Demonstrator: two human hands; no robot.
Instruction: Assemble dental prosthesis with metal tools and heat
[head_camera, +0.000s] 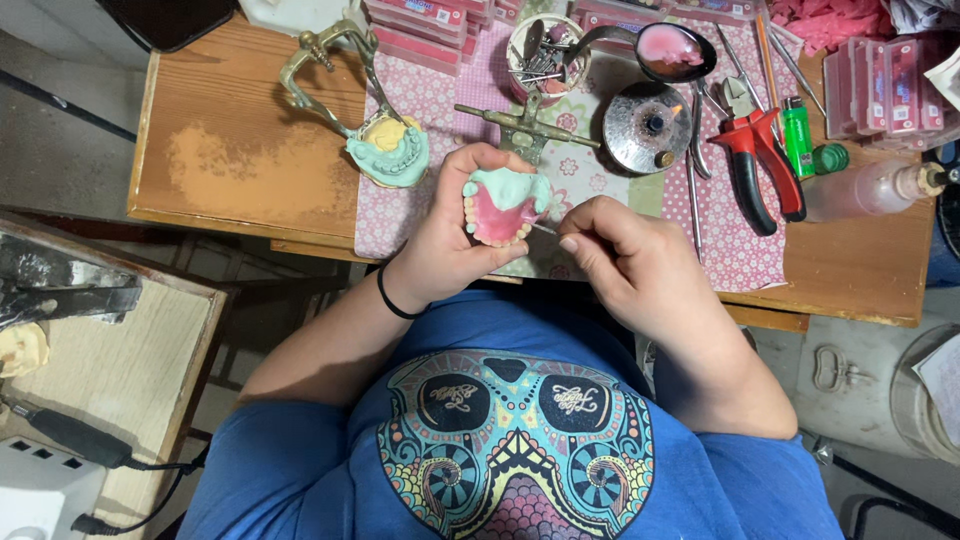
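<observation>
Pink wax denture in left hand

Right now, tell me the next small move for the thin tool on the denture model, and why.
Probably draw the tip a little along the pink wax by the teeth. The left hand cradles the denture model with its pink base facing up, and the right hand pinches the thin tool, whose tip is at the model's right edge, so a short stroke there looks likeliest.

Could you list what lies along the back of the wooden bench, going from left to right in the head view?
Brass articulator with mint-green cast → cup of small tools → round metal burner → red-handled pliers → green lighter → clear plastic bottle.
</observation>
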